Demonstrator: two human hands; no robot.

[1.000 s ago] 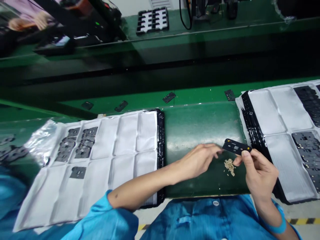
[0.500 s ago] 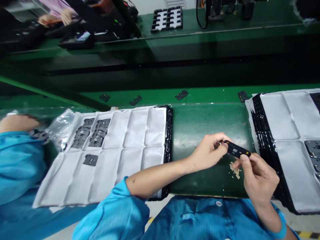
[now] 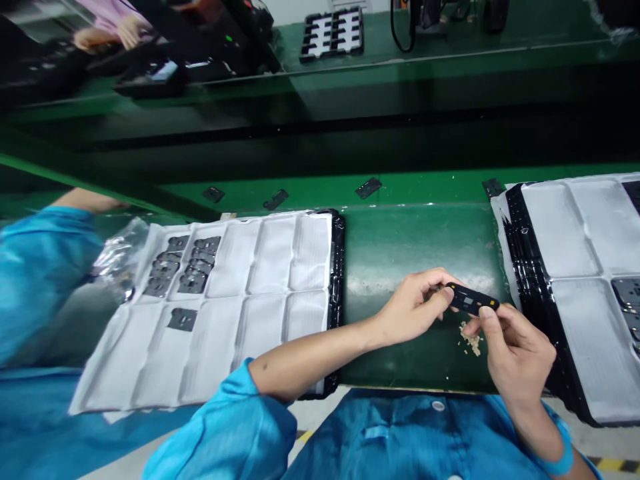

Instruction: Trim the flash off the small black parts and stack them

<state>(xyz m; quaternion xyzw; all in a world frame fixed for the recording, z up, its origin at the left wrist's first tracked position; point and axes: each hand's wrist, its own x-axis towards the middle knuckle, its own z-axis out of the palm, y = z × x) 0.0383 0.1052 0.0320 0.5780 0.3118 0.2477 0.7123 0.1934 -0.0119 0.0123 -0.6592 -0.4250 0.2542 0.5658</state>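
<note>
A long black plate (image 3: 471,299) with rounded ends, small cut-outs and yellow spots near its ends is held between my two hands. My left hand (image 3: 419,303) pinches its left end between thumb and fingers. The right end sits between the thumb and fingers of my right hand (image 3: 520,343). Beneath the plate, on the green bench (image 3: 395,267), lies a small pile of tiny beige pieces (image 3: 470,340). One finger of my right hand is close to that pile; whether it touches cannot be made out.
A white-lined tray (image 3: 235,267) with several black plates (image 3: 183,319) stands left, another lined tray (image 3: 580,320) right. Loose black plates (image 3: 369,188) lie along the bench's back strip. A co-worker's blue sleeve (image 3: 45,273) reaches in at far left. A black-and-white tray (image 3: 333,33) rests on the shelf behind.
The co-worker's arm at far left has moved back and rightward, away from the plastic bag. My hands and the black plate have barely moved.
</note>
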